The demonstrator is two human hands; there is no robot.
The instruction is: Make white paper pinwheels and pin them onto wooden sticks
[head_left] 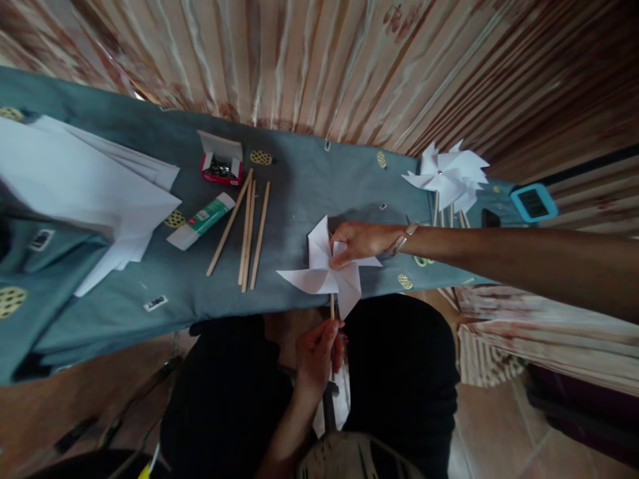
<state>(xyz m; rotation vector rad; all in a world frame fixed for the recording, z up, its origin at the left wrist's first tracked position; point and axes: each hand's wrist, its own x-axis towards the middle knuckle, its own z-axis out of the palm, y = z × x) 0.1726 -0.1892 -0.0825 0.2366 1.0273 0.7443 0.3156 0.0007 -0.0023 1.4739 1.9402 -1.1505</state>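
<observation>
A white paper pinwheel (319, 279) on a thin wooden stick (332, 306) is held over the table's front edge. My left hand (317, 349) is closed around the stick below the paper blades. From the right, my right hand (357, 241) grips the middle of the pinwheel, thumb in front; the fingers behind the paper are partly hidden. Left of it, several loose wooden sticks (248, 233) lie on the cloth. A small red box (222, 178) with its lid up holds shiny metal pieces.
A stack of white paper (100, 179) covers the left part of the grey-green tablecloth (319, 176). A green and white box (202, 221) lies beside the sticks. Finished-looking pinwheels (452, 171) and a blue-framed device (534, 203) are at the right. A pleated curtain (279, 66) hangs behind.
</observation>
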